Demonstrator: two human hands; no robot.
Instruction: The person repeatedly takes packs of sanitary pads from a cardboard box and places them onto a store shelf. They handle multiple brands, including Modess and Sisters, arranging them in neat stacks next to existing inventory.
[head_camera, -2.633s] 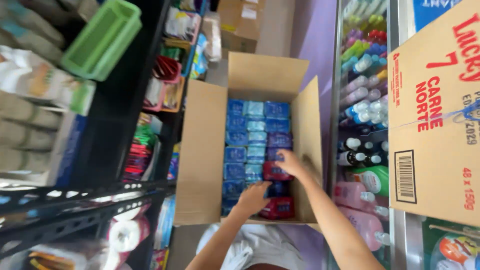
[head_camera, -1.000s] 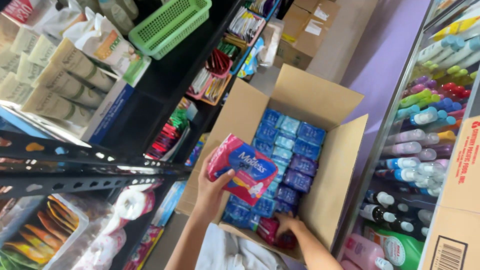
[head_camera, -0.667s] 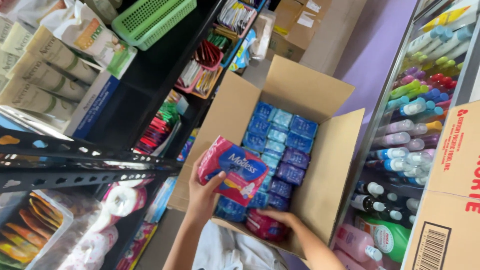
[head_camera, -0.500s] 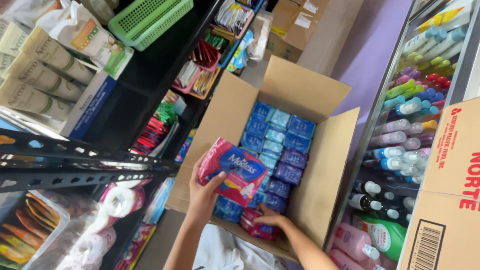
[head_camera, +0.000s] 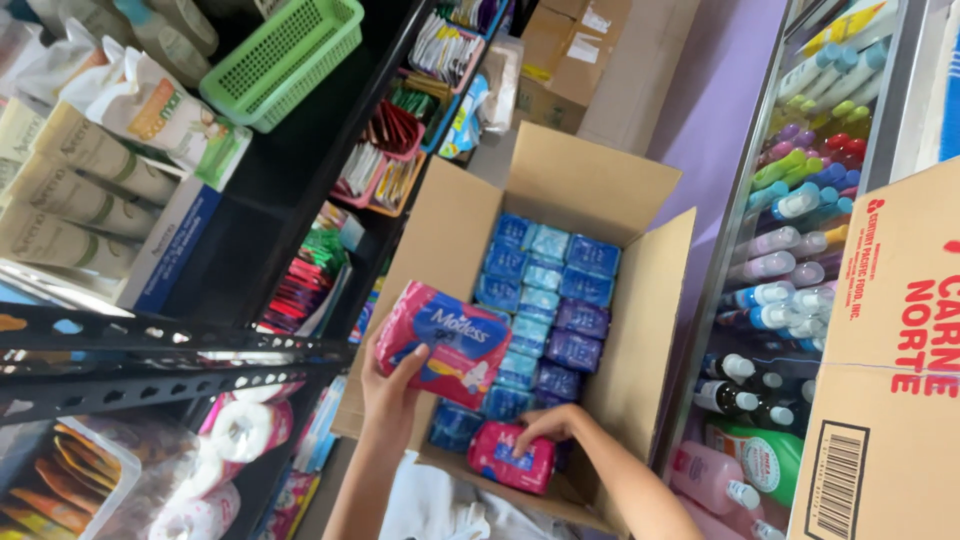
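left hand (head_camera: 392, 378) grips a pink-and-blue pack (head_camera: 445, 342), lifted above the cardboard box's (head_camera: 640, 330) left flap. right hand (head_camera: 545, 423), fingers curled, clasps a pink pack (head_camera: 512, 458) just below it, inside the box's near end.

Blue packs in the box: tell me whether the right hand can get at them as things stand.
Probably yes. The right hand is already inside the open cardboard box, resting on a pink pack at the near end. The blue packs lie uncovered just beyond it, flaps folded back. The left hand holds another pink pack off to the side.
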